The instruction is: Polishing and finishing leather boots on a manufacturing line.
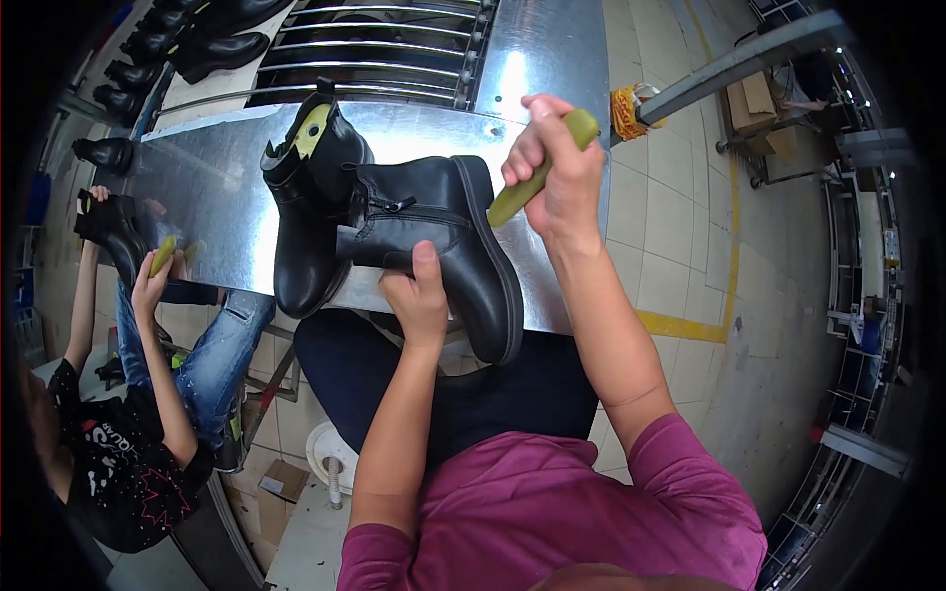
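A black ankle boot (424, 212) with a side zipper lies tilted on its side, its sole turned to the right and its toe toward me. My left hand (417, 295) grips this boot from the near side, thumb up against the upper. A yellow-green bar (522, 195) is wrapped in the fingers of my right hand (564, 172). The bar's lower tip is at the edge of the boot's sole; whether it touches I cannot tell. Just to the left stands a second black boot (310, 236), upright, its yellow-green lining showing at the open top.
The metal table (222, 187) carries the boots. Behind it is a rack of metal bars (365, 49), with several black boots (212, 54) at the far left. A co-worker (118, 433) on the left holds another boot and a similar bar. A metal post (749, 64) slants in at right.
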The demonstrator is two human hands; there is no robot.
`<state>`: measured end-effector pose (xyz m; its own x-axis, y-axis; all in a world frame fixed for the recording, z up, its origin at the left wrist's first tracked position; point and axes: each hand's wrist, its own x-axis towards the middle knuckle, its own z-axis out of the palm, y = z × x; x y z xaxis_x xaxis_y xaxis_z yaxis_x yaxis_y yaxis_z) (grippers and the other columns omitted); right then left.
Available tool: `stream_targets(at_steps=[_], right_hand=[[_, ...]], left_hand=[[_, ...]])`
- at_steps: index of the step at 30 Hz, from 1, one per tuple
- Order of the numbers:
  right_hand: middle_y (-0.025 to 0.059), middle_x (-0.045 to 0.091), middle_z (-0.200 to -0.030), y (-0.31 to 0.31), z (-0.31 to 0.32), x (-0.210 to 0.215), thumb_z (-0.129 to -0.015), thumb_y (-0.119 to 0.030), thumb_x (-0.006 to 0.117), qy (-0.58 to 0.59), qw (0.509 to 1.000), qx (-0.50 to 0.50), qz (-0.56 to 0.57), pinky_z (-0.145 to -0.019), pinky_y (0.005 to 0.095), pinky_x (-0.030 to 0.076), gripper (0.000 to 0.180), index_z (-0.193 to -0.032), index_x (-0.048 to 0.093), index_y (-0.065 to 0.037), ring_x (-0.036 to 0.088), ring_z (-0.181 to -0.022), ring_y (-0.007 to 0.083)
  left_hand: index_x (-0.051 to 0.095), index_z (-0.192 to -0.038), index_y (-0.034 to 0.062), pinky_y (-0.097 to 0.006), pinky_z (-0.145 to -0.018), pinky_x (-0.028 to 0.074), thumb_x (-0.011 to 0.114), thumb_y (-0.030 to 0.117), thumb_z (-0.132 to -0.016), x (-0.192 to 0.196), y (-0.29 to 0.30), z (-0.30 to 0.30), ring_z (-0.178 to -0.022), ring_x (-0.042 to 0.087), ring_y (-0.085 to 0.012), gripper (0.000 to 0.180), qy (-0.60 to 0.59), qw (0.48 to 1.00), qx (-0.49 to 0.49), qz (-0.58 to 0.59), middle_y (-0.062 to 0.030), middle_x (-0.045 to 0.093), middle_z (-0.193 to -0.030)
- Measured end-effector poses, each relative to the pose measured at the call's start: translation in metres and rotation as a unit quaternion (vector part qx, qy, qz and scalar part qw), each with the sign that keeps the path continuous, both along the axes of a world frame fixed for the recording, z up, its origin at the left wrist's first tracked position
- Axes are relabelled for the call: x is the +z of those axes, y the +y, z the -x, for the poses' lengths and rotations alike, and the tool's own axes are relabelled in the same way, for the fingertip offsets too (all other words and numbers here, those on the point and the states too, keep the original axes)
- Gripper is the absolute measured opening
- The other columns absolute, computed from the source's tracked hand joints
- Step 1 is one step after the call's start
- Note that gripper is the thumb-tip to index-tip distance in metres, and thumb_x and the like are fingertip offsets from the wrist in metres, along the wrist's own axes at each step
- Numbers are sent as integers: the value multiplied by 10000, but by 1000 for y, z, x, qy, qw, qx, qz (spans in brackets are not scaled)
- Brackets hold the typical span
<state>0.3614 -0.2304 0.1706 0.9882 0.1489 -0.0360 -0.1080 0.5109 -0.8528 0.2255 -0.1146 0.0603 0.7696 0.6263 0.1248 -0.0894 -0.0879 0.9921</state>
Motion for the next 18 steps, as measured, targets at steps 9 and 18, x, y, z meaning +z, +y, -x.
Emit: stream_targets(at_steps=[9,18], right_hand=[[13,540,-633,45,-26,-7,-1018,-198,655,-174,984,-34,16,-505,276,467,198,-1044,652,-1,515,-515,104],[2,530,-611,36,-11,-43,-1031,-227,671,-195,979,59,16,-503,256,425,237,-948,647,-7,482,-509,84]], left_hand=[[667,-846,-45,-430,-698,489,606,351,-989,-1,-1,1,-720,659,-302,425,0,1000,-2,-12,-147,669,-748],[602,-795,-52,-371,-634,426,517,404,-1020,5,-4,-2,-681,531,-162,516,21,1000,2,-10,-62,580,-688]])
